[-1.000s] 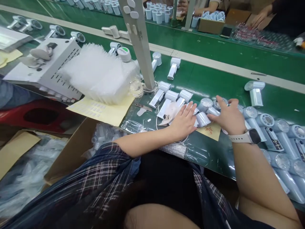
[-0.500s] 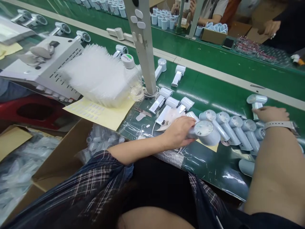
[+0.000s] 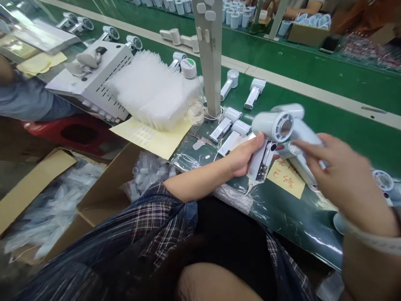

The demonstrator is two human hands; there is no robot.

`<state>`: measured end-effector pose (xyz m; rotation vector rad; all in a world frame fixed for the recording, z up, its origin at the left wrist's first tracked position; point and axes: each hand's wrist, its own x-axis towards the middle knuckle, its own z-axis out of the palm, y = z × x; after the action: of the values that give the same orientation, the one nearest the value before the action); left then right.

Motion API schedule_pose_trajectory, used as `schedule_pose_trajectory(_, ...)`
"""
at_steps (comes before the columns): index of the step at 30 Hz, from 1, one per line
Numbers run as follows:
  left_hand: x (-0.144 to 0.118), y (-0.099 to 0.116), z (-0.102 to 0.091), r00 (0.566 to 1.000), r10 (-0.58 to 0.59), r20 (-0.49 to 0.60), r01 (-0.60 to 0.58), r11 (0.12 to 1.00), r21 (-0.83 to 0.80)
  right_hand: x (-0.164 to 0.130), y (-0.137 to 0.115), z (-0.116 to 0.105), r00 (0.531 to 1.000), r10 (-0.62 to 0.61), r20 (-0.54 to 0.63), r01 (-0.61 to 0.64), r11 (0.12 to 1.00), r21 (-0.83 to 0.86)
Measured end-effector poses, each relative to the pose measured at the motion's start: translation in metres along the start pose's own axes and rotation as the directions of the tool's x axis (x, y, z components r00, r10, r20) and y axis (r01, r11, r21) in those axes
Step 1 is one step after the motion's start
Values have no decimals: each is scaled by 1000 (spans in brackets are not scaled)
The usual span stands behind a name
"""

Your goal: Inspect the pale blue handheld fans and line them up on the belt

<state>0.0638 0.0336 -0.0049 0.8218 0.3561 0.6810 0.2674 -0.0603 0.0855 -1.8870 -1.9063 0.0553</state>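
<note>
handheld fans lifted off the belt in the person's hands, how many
2: one handheld fan gripped by its handle in the left hand, another fan behind it in the right hand. More lie on the belt.

1. Yellow paper slip [image 3: 285, 177] on the green desk, at 4 o'clock from the grey upright post [image 3: 211, 58]: red handwritten characters, not legible.
2. Round white-and-green cap [image 3: 188, 65] of the clear plastic bottle, at 9 o'clock from the post: small print, too blurred to read.
3. No other readable text, brand or number.
</note>
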Motion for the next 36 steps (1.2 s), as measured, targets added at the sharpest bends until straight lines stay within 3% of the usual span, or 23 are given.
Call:
schedule_pose_trajectory(2, -3, 2, 0, 999, 17, -35, -18, 1000, -7, -30, -31, 20, 996, -93, -7, 94, 993, 68)
schedule_pose_trajectory(5, -14, 10, -10, 994, 33, -107, -30, 999, 27, -66, -47, 56, 992, 107, 66, -117, 976, 183)
schedule_pose_trajectory(7, -21, 17, -18, 987, 60, -147, -49, 996, 76, -80, -51, 83, 957, 230, 175, -246, 966, 74)
schedule_pose_trajectory(10, -27, 27, -26, 978, 120, -169, -95, 984, 149, -88, -61, 113, 939, 198, 283, -190, 980, -56)
schedule_pose_trajectory(14, -32, 39, -26, 980, 152, -132, -128, 977, 169, -84, -76, 120, 958, 122, 259, -141, 989, 54)
schedule_pose_trajectory(16, -34, 42, -25, 978, 162, -129, -139, 975, 171, -83, -77, 118, 956, 157, 246, -151, 988, -45)
schedule_pose_trajectory(19, -37, 41, -28, 980, 155, -122, -133, 976, 173, -83, -74, 121, 929, 191, 317, -122, 967, -224)
schedule_pose_trajectory(21, -37, 38, -31, 981, 151, -120, -130, 977, 168, -84, -73, 124, 927, 150, 344, -110, 985, -135)
schedule_pose_trajectory(24, -37, 33, -33, 981, 166, -105, -146, 974, 171, -80, -77, 124, 941, 67, 333, -155, 958, 243)
schedule_pose_trajectory(25, -37, 33, -33, 980, 173, -100, -154, 972, 175, -77, -79, 122, 937, 69, 343, -213, 891, 400)
schedule_pose_trajectory(27, -37, 32, -32, 978, 178, -107, -156, 970, 187, -72, -85, 117, 911, 92, 403, -363, 643, 674)
schedule_pose_trajectory(29, -38, 33, -29, 977, 167, -133, -139, 970, 200, -67, -90, 114, 889, 118, 443, -449, 419, 789)
schedule_pose_trajectory(30, -39, 34, -27, 977, 159, -145, -128, 971, 202, -66, -93, 114, 890, 141, 432, -452, 382, 806)
schedule_pose_trajectory(33, -41, 36, -23, 976, 140, -168, -113, 980, 164, -64, -100, 115, 924, 240, 296, -374, 421, 826)
schedule_pose_trajectory(36, -42, 36, -21, 980, 107, -169, -90, 991, 102, -65, -106, 115, 946, 183, 267, -322, 444, 836)
